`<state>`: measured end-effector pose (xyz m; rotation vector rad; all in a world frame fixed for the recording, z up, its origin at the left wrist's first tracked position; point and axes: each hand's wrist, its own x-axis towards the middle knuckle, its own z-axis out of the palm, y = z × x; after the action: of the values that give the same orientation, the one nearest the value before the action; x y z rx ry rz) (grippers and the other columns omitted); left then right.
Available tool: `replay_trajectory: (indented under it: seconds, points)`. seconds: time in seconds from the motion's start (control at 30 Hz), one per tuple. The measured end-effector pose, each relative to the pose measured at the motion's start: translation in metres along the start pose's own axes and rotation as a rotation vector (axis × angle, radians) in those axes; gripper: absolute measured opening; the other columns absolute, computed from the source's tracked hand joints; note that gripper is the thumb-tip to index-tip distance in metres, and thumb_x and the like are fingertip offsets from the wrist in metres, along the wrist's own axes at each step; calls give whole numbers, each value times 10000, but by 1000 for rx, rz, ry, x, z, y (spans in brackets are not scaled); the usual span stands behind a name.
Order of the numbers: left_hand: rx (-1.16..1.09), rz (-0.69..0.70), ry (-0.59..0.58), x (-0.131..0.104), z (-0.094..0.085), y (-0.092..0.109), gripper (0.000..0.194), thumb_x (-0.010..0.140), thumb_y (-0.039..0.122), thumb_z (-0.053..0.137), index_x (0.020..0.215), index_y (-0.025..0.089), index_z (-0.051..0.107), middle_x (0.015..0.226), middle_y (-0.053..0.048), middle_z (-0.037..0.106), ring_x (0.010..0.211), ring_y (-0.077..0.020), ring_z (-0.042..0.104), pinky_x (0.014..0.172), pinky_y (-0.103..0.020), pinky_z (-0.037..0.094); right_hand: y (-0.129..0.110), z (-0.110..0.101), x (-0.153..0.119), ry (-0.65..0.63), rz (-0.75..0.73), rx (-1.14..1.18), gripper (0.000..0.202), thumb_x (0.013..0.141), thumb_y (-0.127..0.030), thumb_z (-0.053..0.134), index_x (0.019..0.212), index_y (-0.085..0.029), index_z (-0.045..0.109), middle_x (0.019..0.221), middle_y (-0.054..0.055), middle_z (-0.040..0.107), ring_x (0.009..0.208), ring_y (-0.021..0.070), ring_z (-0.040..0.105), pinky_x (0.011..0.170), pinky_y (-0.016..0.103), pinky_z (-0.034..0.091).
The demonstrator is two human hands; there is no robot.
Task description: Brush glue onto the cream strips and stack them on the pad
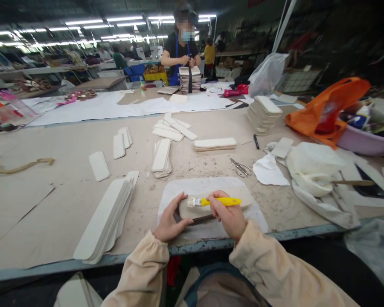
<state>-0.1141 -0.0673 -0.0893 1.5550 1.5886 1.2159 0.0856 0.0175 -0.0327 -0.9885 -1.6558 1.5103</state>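
My right hand (228, 217) is closed around a paintbrush (225, 201) with a yellow handle and a metal ferrule. Its pale bristles point left, over the top face of a long rounded beige panel (217, 204). Dark edges show below that panel, as if several lie in a pile. At the pile's left end my left hand (172, 219) grips it between thumb and fingers. Beneath everything is a white rounded sheet (176, 187) on the table. Part of the panel is hidden by my right hand and the brush.
Long cream strips (105, 217) are stacked at left, shorter stacks (162, 155) farther back. Scissors (241, 168) lie beyond the sheet. To the right are a plastic-covered bowl (313, 166), a flat stick (352, 182) and an orange bag (326, 111). A co-worker (182, 55) stands opposite.
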Motion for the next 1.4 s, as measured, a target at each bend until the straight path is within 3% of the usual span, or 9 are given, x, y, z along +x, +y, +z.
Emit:
replay_trajectory:
  seconds: [0.2,0.33,0.57,0.73,0.87,1.0,1.17,1.27,1.4]
  points:
    - [36,-32,-18,1,1,-5,910,724,354,741,1475,198,251,1344,-128,537,1246,-265,508,1097,-439,346,3,12,11,-10,7,-188,235,887,-405,476,763,-225,562,529,-44,500,535,138,492,562,261,391]
    - [87,-49,-34,2,0,-4,933,724,366,731,1488,200,222,1344,-126,543,1255,-267,503,1107,-451,329,0,2,12,28,-15,-276,221,879,-391,472,758,-234,566,547,-38,521,561,149,519,559,264,383]
    - [201,-22,-61,3,-1,-1,880,769,382,687,1492,214,215,1377,-117,524,1319,-259,447,1135,-430,297,3,-59,11,169,-1,-468,248,869,-411,471,758,-227,594,553,-28,534,563,157,522,559,273,368]
    - [223,-4,-49,3,-1,-2,868,779,390,677,1494,217,216,1347,-102,557,1271,-262,500,1114,-416,334,6,-109,11,283,49,-595,282,855,-433,452,742,-222,600,548,-18,540,566,171,522,584,288,372]
    - [238,27,-50,3,-1,-5,865,787,390,674,1496,221,208,1346,-103,557,1262,-260,507,1096,-403,360,2,-130,6,359,46,-690,291,839,-454,448,752,-219,595,599,5,581,607,190,547,603,300,372]
    - [250,50,-53,3,-1,-7,869,788,392,677,1497,228,202,1353,-105,550,1271,-259,497,1095,-399,364,-10,-111,-3,390,-26,-625,252,845,-436,487,766,-219,588,647,9,593,638,184,545,628,297,377]
    - [251,99,-55,3,-1,-8,905,774,407,695,1500,228,184,1354,-117,539,1264,-270,500,1090,-438,371,-11,-36,-9,155,13,-83,247,875,-432,505,761,-214,528,495,-61,451,480,119,433,527,251,352]
    - [234,118,-52,3,0,-11,929,767,413,703,1503,229,167,1350,-125,537,1248,-275,513,1068,-458,395,1,1,-7,22,83,36,226,876,-402,505,760,-209,518,467,-81,419,443,99,393,505,236,334]
    - [256,153,-61,2,0,-11,926,777,397,701,1506,241,150,1355,-123,531,1251,-268,510,1063,-454,401,10,7,-2,-23,120,-44,217,863,-381,505,738,-205,525,465,-80,422,467,102,421,536,237,355]
